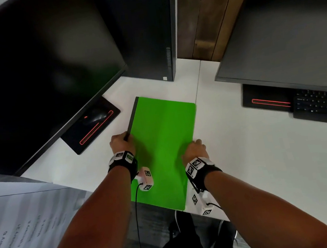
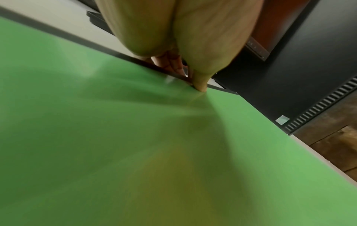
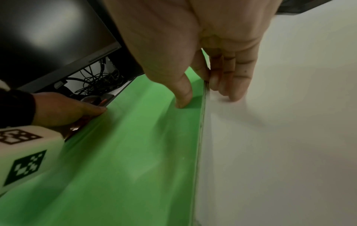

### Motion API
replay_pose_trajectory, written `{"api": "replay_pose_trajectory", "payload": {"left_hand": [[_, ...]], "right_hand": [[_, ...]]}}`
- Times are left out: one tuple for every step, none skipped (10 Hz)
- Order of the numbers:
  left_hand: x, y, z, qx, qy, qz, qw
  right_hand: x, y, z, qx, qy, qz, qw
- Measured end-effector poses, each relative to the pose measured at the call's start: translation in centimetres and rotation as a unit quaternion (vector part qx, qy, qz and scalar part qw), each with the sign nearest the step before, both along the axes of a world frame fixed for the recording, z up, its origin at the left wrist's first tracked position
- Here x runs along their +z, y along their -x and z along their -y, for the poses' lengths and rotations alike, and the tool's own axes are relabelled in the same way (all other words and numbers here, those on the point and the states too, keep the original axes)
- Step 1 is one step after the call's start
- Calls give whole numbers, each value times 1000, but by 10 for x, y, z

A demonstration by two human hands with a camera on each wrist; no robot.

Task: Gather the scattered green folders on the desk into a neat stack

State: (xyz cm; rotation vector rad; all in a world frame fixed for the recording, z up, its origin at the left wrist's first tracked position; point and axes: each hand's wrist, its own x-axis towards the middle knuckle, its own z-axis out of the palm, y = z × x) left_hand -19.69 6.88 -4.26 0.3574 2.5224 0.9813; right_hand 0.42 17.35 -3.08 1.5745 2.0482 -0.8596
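Both hands clamped on 1 green stack. Left hand [image 1: 122,142] gripping the left long edge, thumb on top of the cover, fingers [image 2: 174,65] curled down over the dark spine side. Right hand [image 1: 195,149] gripping the right long edge, thumb pressed on the green cover, fingers [image 3: 230,76] down against the edge and touching the desk [image 1: 244,155].

Green folders [image 1: 161,150] lying flat on the white desk, between the 2 hands, straight ahead of the body. Long axis running near to far, tilted a little so the far end leans right. Near end hanging over the desk's near edge. Far end pointing toward the black computer tower [image 1: 143,33]. Left of the stack, a black monitor stand [image 1: 91,126] with a red line, just beside the left hand but apart from the folders. Number of folders in the pile not readable; only the top cover and thin edges visible.

Equal reach for both hands, each at about the middle of its own long side, left hand slightly farther up. Likely step: squaring the edges by squeezing inward from both sides. No other loose green folder in sight, so probably close to done. Risk: overhanging near end tipping off if pulled closer.
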Motion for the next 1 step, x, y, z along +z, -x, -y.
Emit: {"api": "replay_pose_trajectory", "payload": {"left_hand": [[-3, 0, -1, 13, 71, -12, 997]], "right_hand": [[6, -5, 1, -28, 11, -25, 999]]}}
